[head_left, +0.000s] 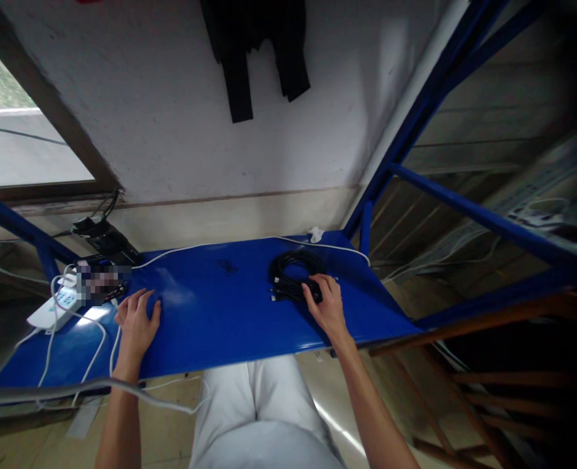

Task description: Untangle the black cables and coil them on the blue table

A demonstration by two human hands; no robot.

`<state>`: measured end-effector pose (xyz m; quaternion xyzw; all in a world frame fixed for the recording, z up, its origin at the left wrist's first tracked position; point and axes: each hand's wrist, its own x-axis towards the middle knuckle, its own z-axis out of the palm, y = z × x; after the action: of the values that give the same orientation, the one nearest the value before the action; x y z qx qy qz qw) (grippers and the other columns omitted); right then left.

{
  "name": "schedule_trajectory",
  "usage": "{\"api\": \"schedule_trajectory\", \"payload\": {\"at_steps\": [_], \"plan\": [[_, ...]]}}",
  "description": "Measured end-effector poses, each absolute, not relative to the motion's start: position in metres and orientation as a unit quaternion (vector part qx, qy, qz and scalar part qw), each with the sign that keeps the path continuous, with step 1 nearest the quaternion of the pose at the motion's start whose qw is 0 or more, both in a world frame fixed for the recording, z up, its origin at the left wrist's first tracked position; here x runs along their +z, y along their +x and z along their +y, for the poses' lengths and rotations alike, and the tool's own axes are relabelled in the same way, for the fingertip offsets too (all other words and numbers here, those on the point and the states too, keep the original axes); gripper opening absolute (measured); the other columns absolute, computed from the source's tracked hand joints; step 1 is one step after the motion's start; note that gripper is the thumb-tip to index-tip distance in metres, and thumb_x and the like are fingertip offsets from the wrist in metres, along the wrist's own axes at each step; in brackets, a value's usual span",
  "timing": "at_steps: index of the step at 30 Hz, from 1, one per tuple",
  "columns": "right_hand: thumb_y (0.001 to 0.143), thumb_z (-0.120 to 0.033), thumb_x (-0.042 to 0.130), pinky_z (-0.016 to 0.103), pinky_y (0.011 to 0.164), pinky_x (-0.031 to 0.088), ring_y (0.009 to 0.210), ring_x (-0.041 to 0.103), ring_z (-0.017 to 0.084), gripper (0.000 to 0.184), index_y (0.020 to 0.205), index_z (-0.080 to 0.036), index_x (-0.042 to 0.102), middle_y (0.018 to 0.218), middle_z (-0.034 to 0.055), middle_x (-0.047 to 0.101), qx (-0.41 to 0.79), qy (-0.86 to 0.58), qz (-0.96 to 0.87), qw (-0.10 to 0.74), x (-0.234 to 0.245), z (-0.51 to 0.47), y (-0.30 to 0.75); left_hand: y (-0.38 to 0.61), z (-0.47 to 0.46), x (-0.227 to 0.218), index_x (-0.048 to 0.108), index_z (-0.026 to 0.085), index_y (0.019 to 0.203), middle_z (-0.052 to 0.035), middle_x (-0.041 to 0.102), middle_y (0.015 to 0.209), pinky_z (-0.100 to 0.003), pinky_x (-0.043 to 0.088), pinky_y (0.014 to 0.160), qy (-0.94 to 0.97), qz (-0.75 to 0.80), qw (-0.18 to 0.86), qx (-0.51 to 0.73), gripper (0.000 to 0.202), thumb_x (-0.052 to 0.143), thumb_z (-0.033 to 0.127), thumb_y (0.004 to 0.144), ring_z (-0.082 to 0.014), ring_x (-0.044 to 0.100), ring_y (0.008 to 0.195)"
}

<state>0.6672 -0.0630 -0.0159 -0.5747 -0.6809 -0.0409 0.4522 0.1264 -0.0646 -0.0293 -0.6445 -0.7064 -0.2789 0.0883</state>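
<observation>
Your left hand (138,322): fingers loosely spread, on or just above the blue tabletop (200,319). Your right hand (326,303): thumb and fingers curved over the cable coil's (288,286) near edge, narrow gap between; whether gripping, cannot tell. Cable coil: black, glossy, many loops; pale-tipped connectors (274,296) left of your right thumb. Power strip (44,315): white, left of your left fingers; fine markings too small to read. Crumpled white tissue (316,234): beyond your right fingers.
</observation>
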Motion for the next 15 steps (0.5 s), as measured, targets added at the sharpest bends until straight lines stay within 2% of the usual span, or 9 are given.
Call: {"api": "schedule_trajectory", "payload": {"at_steps": [15], "plan": [[0.105,-0.036,0.064,0.049,0.099,0.055,0.112,0.068,0.031,0.019,0.121,-0.024,0.068,0.118,0.0119,0.071,-0.040,-0.559,-0.698,0.446,-0.0182,-0.0589,0.6698,0.1226,-0.0625,-0.0364,0.064,0.022,0.136,-0.0141,0.060,0.146,-0.056,0.035,0.120,-0.652,-0.693,0.110,-0.288,0.042,0.049,0.046,0.105,-0.0360,0.049,0.137]]}}
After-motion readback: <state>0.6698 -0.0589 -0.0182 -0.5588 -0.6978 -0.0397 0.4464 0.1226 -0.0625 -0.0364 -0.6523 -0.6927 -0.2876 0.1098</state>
